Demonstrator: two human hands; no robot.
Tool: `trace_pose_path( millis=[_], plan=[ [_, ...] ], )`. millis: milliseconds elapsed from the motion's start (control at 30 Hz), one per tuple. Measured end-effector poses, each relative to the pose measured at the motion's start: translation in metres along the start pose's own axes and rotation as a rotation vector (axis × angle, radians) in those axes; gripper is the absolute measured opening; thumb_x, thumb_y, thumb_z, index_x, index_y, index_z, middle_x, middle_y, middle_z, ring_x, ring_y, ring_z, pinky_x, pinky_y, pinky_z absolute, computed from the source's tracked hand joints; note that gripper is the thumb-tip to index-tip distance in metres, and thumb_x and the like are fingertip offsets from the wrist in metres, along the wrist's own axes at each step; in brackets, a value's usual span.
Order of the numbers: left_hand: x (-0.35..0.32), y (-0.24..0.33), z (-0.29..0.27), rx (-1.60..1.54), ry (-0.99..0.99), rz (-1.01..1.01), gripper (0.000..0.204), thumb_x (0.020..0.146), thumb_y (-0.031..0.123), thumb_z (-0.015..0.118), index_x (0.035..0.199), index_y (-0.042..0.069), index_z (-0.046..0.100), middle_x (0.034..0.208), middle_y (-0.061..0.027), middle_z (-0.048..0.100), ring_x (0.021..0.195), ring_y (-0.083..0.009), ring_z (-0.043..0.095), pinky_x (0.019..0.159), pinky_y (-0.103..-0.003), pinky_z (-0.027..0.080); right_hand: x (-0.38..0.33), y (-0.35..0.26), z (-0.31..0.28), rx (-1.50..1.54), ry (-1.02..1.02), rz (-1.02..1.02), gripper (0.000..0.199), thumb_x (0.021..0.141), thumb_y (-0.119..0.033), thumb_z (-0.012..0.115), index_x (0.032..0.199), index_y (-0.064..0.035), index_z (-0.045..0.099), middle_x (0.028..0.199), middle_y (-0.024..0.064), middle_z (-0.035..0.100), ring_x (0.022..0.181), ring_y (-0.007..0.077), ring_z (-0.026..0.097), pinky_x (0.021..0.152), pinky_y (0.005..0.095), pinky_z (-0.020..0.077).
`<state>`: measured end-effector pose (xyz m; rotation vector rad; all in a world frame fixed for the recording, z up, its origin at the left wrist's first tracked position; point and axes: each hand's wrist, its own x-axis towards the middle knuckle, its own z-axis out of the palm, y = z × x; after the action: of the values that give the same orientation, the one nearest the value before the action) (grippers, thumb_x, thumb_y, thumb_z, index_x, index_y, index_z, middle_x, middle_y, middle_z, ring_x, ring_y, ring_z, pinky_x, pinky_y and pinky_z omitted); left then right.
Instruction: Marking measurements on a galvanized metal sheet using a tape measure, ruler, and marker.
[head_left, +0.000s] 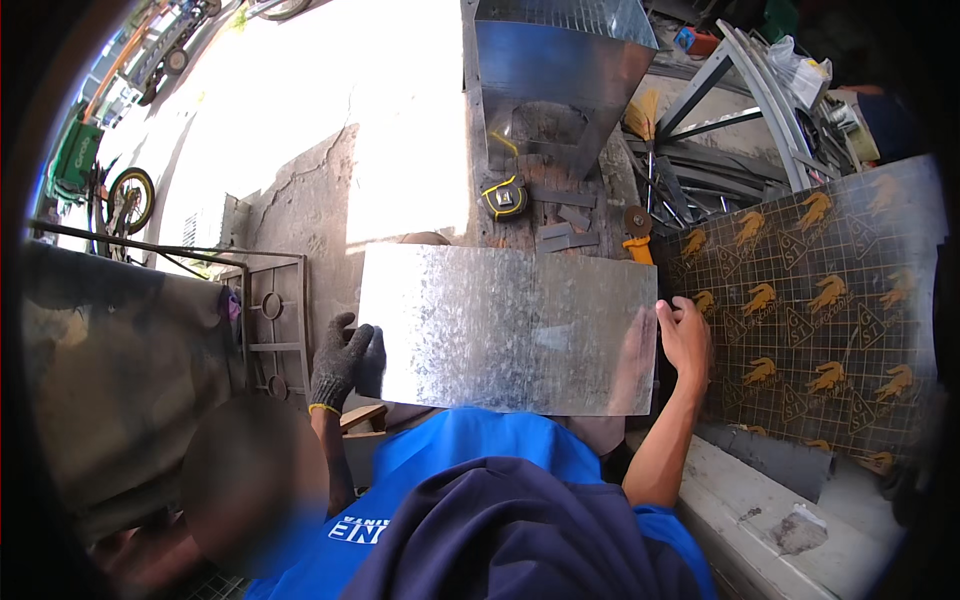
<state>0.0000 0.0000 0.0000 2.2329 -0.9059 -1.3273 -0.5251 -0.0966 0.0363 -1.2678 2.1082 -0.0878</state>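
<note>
I hold a rectangular galvanized metal sheet [505, 330] flat in front of my chest. My left hand [345, 362], in a dark knit glove with a yellow cuff, grips its left edge. My bare right hand [685, 335] grips its right edge, fingers curled over the rim. The sheet hides my lap and the ground below it. Beyond the sheet's far edge a yellow and black tape measure [505, 197] lies on a worn wooden surface.
A folded sheet-metal hopper [560, 70] stands past the tape measure. An orange-handled tool [637, 238] and metal offcuts lie right of it. A black mat with gold figures [830, 300] fills the right. A welded steel frame [275, 320] lies left; a concrete ledge [760, 500] lower right.
</note>
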Motion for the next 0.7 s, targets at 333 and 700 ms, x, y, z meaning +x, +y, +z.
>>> trace_pose_path(
  millis=[333, 700],
  plan=[
    [-0.023, 0.083, 0.058, 0.070, 0.333, 0.776, 0.022, 0.091, 0.021, 0.074, 0.108, 0.006, 0.072, 0.117, -0.0172, 0.067, 0.116, -0.0339, 0.062, 0.101, -0.043, 0.049, 0.060, -0.219, 0.113, -0.103, -0.046, -0.626, 0.076, 0.083, -0.044, 0.083, 0.151, -0.0371, 0.049, 0.160, 0.0223, 0.034, 0.144, 0.0455, 0.038, 0.112, 0.0585, 0.0430],
    [-0.020, 0.088, 0.081, -0.085, 0.158, 0.739, 0.025, 0.097, 0.019, 0.070, 0.117, 0.006, 0.070, 0.125, -0.0143, 0.064, 0.112, -0.0247, 0.065, 0.091, -0.036, 0.055, 0.086, -0.221, 0.135, -0.013, 0.111, -0.785, 0.059, 0.076, -0.034, 0.083, 0.128, -0.0234, 0.057, 0.130, 0.0205, 0.055, 0.123, 0.0426, 0.052, 0.102, 0.0512, 0.0456]
  ],
)
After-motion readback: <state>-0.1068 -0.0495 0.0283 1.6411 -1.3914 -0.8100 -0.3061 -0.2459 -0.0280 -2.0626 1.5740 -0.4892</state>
